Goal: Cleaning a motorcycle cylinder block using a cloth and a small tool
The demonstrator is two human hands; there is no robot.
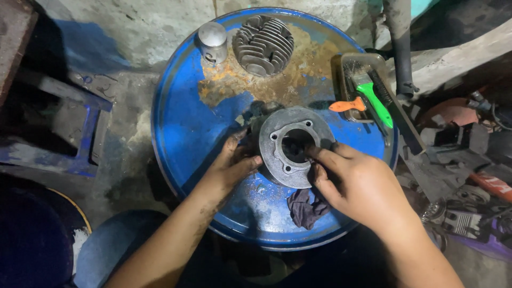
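- The cylinder (295, 146), a grey metal part with a round flange and a dark bore, stands on end on the blue drum top (181, 122), a little right of centre and near the front edge.
- The left hand (233, 162) grips the cylinder's left side, fingers curled against the flange and thumb lying on its rim, so the hand is closed on the part and steadies it.
- The right hand (356, 184) reaches in from the right; its forefinger and thumb meet at the lip of the bore, pressed on the inner edge (whether a bit of cloth sits under them, I cannot tell).
- A dark rag (305, 208) lies on the drum just under the right hand, touching the cylinder's near edge.
- The step in hand looks like wiping or feeling the bore and flange face for dirt.
- The next move, as I judge it, calls for a firm left-hand hold while the right fingers work round the bore, since the part could rock on the drum.
- At the back of the drum stand a piston (213, 41) and, just beside it, a finned head (264, 44), well apart from the hands.
- On the right, a tray (349, 61) holds a green-handled brush (373, 96) and an orange handle (346, 105).
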